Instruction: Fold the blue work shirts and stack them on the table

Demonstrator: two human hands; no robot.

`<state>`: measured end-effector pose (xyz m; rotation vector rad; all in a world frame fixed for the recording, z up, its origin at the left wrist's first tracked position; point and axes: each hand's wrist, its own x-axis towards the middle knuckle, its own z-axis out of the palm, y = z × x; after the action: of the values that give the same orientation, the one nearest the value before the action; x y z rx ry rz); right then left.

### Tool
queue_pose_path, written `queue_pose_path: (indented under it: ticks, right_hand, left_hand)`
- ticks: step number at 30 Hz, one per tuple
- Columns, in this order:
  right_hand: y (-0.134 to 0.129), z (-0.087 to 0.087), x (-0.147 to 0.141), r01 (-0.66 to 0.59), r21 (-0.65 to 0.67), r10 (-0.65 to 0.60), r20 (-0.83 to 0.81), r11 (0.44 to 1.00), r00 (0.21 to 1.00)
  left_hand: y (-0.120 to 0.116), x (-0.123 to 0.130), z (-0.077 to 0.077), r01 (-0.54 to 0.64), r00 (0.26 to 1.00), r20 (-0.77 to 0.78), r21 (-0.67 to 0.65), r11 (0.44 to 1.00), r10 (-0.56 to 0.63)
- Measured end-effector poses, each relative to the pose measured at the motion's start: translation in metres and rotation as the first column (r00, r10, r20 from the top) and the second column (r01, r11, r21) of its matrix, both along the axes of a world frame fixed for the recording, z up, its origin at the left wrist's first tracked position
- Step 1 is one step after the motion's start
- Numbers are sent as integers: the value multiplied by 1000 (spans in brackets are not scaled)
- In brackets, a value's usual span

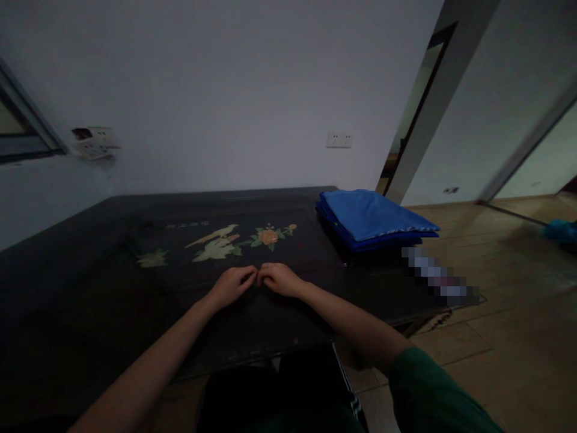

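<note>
My left hand [231,285] rests on the dark tabletop [270,322], its fingers curled and the thumb bent toward the index finger. Right beside it, my right hand [283,280] lies with loosely closed fingers. The fingertips of both hands meet or nearly meet in the middle, and no object shows in either. Just beyond them, a painted bird [215,246] and an orange flower [267,236] decorate the table surface. A stack of folded blue cloth [376,216] sits at the table's right side, apart from my hands.
Behind the table stands a white wall with a double socket [339,140]. Another socket cluster [95,142] is at the left, near a window frame [27,126]. A blurred-out item [439,276] lies on the right table corner. Tiled floor [509,258] stretches to the right.
</note>
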<state>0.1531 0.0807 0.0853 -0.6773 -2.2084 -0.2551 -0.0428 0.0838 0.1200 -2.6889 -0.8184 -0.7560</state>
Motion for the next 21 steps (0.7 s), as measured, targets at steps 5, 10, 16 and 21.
queue_pose_path:
  ticks: [5, 10, 16, 21]
  right_hand:
    - [1, -1, -2, 3, -6, -3, -36, 1000, 999]
    - [-1, -1, -2, -14, -14, 13, -62, 1000, 998]
    - [-4, 0, -2, -1, -33, -1, -60, 999, 998]
    - [-6, 0, -2, 41, -43, -43, -42, 998, 998]
  left_hand:
    - [-3, -1, 0, 4, 1000, 13, 14, 1000, -4]
    - [-6, -1, 1, 5, 1000, 14, 22, 1000, -5]
    - [-8, -1, 2, 3, 1000, 3, 25, 1000, -3]
    - [-7, -1, 1, -7, 1000, -15, 49, 999, 8]
